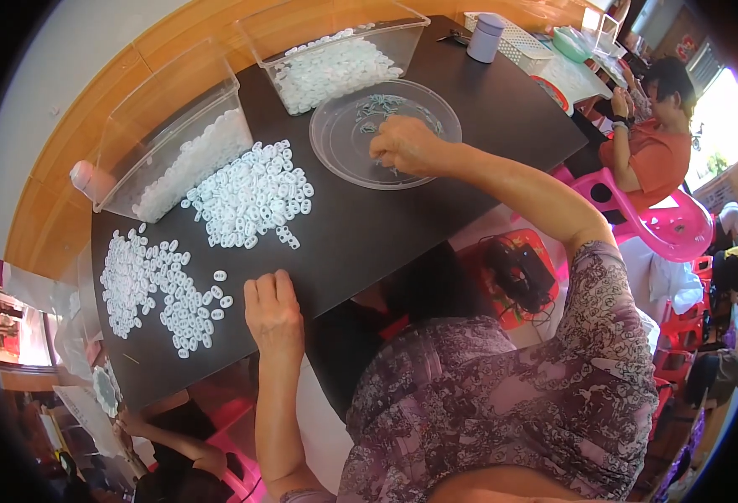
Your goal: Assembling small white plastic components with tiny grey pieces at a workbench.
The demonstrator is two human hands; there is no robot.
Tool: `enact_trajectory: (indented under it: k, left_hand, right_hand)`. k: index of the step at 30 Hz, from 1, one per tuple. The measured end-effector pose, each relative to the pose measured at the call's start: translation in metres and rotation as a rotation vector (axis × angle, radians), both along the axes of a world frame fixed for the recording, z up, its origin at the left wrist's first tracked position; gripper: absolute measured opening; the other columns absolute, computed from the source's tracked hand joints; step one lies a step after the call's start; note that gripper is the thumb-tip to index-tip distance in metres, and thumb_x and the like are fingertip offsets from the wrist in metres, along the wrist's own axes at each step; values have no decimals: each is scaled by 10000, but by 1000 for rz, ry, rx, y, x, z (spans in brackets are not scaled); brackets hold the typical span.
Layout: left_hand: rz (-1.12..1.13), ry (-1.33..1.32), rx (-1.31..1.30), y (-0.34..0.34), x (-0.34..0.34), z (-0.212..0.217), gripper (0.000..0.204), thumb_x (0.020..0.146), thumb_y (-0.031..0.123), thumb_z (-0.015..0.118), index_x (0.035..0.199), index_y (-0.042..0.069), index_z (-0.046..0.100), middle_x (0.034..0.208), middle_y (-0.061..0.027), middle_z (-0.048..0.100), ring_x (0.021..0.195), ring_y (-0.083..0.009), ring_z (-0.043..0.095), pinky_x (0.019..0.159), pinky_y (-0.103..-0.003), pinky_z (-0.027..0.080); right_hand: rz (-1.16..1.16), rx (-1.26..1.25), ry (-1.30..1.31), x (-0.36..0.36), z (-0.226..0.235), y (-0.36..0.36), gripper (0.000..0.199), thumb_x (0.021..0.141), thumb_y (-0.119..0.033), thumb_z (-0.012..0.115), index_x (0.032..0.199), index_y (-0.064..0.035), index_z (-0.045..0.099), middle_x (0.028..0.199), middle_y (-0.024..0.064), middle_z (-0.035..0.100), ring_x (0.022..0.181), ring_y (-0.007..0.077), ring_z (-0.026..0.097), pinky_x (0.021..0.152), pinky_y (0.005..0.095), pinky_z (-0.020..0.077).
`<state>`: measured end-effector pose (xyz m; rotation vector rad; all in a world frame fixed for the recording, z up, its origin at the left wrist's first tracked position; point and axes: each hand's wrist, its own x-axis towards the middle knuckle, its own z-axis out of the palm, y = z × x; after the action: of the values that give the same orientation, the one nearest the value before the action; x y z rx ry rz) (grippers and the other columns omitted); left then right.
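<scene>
My right hand [409, 146] reaches over a clear round plastic tray [334, 141], its fingertips pinched together low inside the rim. Small grey-green slender pieces [377, 106] lie scattered in that tray. Whatever the right fingertips hold is hidden. My left hand [273, 312] rests at the table's near edge with its fingers curled down together; anything in them is out of sight. Beside it, to the left, several loose white oval pieces [217, 293] with dark marks lie by a spread of similar pieces [186, 312]. Beyond is a larger heap of white oval pieces with holes [252, 197].
Two clear bins, one at the left [159, 126] and one at the back [344, 59], hold white pieces. A lavender canister [485, 38] stands near a white basket [520, 52]. A person in orange [658, 159] sits at right. A red stool [511, 277] bears a dark bag.
</scene>
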<state>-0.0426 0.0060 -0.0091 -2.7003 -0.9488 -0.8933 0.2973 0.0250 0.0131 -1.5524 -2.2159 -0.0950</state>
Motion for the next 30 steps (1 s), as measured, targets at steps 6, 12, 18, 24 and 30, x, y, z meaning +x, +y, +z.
enact_trajectory:
  k: [6, 12, 18, 24, 30]
  left_hand:
    - [25, -131, -169, 5, 1, 8, 203, 706, -49, 575, 904, -12, 592, 802, -114, 497, 757, -283, 488, 657, -374, 430]
    - [25, -133, -354, 15, -2, 13, 200, 694, -38, 616, 889, 4, 602, 800, -111, 525, 791, -285, 523, 686, -371, 431]
    - [29, -70, -373, 16, -3, 15, 150, 705, -14, 608, 849, 24, 589, 802, -115, 519, 801, -296, 517, 681, -392, 429]
    - [50, 12, -373, 19, -7, 15, 122, 706, 6, 616, 806, 43, 557, 809, -120, 523, 801, -311, 521, 673, -413, 433]
    - [49, -23, -500, 27, -8, 21, 205, 651, -9, 653, 796, 24, 512, 761, -117, 551, 787, -316, 538, 679, -410, 416]
  right_hand:
    - [-29, -81, -55, -9, -4, 8, 45, 687, -90, 586, 660, -55, 578, 715, 177, 591, 730, 387, 569, 639, 486, 443]
    - [-9, -82, -104, -9, -5, 6, 93, 689, -83, 570, 639, -7, 551, 704, 207, 572, 740, 402, 565, 648, 494, 443]
    - [3, 12, -130, -14, -6, 4, 57, 683, -40, 542, 678, 6, 509, 746, 205, 563, 782, 398, 546, 688, 479, 440]
    - [72, 108, -30, -8, -8, 4, 82, 722, -32, 563, 788, -54, 521, 753, 133, 544, 785, 335, 536, 680, 426, 434]
    - [30, 237, 109, -15, 4, -8, 122, 733, 11, 566, 844, -38, 577, 769, 134, 580, 749, 327, 559, 657, 400, 446]
